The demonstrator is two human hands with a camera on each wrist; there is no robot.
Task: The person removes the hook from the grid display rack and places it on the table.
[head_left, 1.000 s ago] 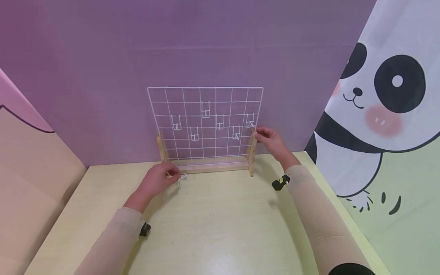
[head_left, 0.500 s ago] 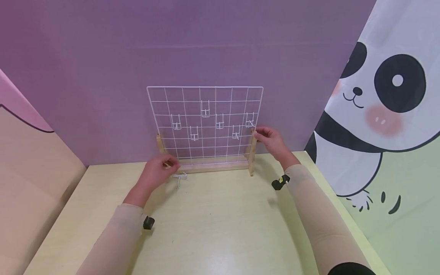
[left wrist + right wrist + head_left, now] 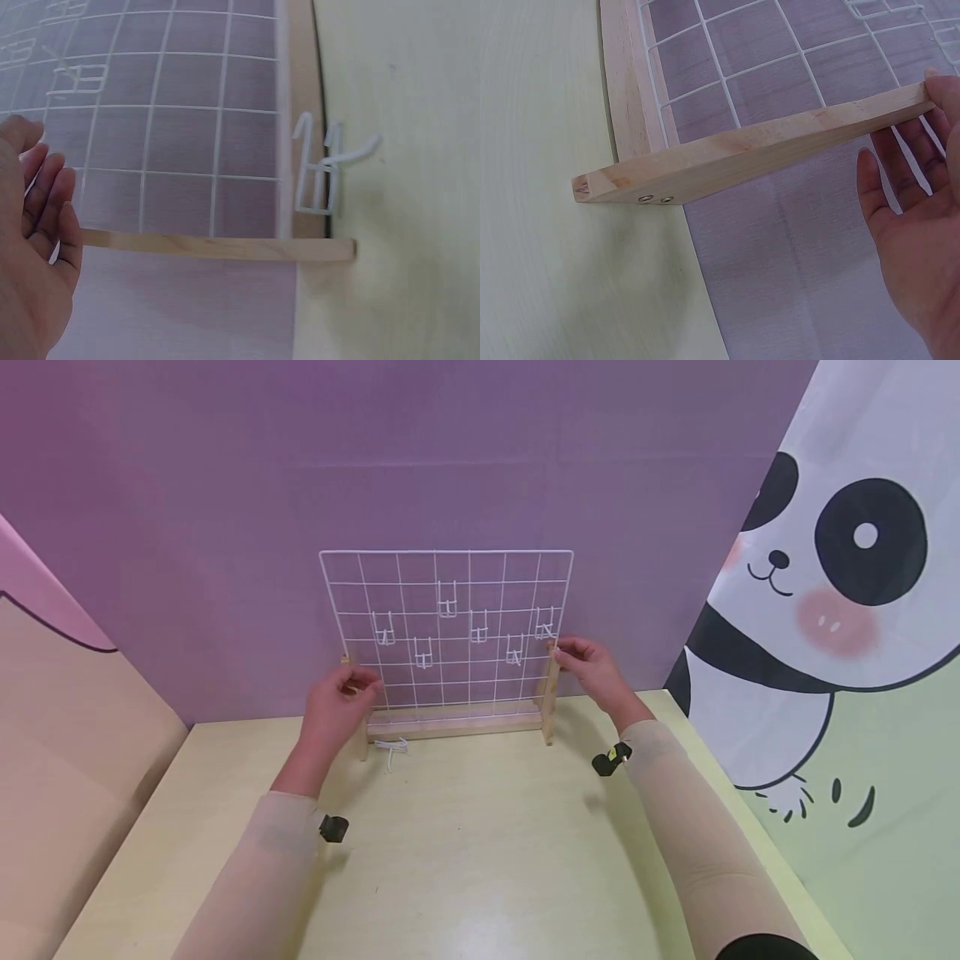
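our right grip has the top of the right wooden upright pinched, our left grip is just relaxed and released near the left upright. white wire grid stands between them, loose white hook on the worktop.

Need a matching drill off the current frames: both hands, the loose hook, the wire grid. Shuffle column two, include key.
Column one
1. Right hand
2. Loose hook
3. Wire grid
4. Left hand

Column two
A. Bears six white hooks
B. Above the table, by the left-side post
C. Grips the upper end of the right-side post
D. At the foot of the wooden stand, near its left end

Pairs: 1-C, 2-D, 3-A, 4-B
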